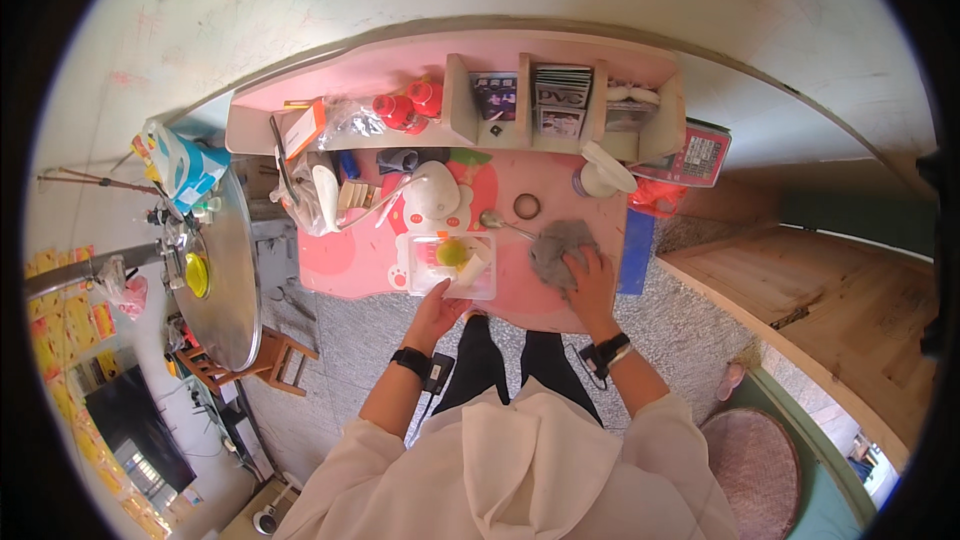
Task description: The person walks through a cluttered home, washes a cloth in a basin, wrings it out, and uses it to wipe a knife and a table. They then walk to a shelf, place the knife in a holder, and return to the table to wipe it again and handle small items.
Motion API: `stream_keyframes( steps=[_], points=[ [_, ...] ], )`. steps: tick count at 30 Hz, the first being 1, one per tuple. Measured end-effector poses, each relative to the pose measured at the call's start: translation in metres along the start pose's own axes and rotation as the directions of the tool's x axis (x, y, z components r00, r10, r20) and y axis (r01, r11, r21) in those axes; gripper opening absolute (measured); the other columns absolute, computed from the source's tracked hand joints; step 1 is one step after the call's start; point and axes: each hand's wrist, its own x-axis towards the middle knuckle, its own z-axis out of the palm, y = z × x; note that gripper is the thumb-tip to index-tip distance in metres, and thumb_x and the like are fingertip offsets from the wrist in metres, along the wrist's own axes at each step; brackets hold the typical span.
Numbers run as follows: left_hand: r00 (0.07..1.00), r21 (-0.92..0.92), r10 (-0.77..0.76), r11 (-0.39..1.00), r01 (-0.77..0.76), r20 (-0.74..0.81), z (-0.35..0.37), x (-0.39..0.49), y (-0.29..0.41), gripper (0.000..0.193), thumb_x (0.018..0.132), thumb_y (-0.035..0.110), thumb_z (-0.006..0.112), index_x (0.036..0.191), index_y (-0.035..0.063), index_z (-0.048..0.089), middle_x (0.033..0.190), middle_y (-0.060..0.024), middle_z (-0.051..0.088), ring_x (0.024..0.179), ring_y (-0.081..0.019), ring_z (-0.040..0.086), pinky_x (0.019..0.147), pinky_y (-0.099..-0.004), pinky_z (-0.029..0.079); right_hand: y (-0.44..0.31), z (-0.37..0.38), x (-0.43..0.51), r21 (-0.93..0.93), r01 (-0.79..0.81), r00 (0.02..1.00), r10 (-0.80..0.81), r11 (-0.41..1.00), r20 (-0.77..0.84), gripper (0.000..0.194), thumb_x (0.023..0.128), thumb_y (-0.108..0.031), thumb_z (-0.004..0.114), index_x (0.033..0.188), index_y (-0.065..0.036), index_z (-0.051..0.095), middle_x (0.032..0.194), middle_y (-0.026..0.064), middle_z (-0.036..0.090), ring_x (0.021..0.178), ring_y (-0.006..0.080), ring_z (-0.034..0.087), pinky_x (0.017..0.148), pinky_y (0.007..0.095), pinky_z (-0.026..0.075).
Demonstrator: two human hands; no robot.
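Observation:
My right hand (592, 285) rests on a crumpled grey cloth (556, 251) at the right side of the pink desk (517, 307). My left hand (437, 315) is at the near edge of a clear plastic container (486, 285); whether its fingers grip the rim cannot be told. Inside the container lie a yellow-green round thing (451, 252) and pale pieces. A metal spoon (493, 220) lies with its handle reaching to the cloth. Beyond it is a brown ring (526, 205), perhaps a tape roll. A white desk lamp (431, 199) stands behind the container.
A shelf (345, 136) along the desk's back holds red bottles (397, 112), a box and discs. A white-lidded container (600, 176) stands at back right, near a calculator (694, 154). A round metal table (225, 270) is at left, a wooden cabinet (787, 300) at right.

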Motion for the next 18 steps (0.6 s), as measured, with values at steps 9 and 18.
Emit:
stream_keyframes(
  steps=[9,18],
  points=[
    [0.995,0.1,-0.051,0.994,0.043,0.081,-0.02,0.012,0.004,0.031,0.094,0.013,0.049,0.122,0.0002,0.049,0.115,-0.0152,0.06,0.103,-0.026,0.061,0.085,-0.038,0.053,-0.027,0.013,-0.062,-0.052,-0.008,1.0,0.006,0.999,-0.029,0.061,0.059,-0.007,0.07,0.118,-0.02,0.06,0.131,0.0082,0.045,0.114,0.0391,0.041,0.093,0.0489,0.039],
    [0.986,0.219,-0.095,0.974,0.064,0.137,-0.016,-0.009,0.02,0.035,0.091,0.007,0.045,0.125,-0.0013,0.047,0.118,-0.0164,0.059,0.105,-0.0289,0.061,0.087,-0.0402,0.053,-0.054,0.026,0.035,-0.01,-0.068,0.987,0.066,0.998,-0.146,0.062,0.061,-0.008,0.069,0.121,-0.017,0.056,0.131,0.009,0.044,0.112,0.0385,0.042,0.092,0.0498,0.04]
  ],
)
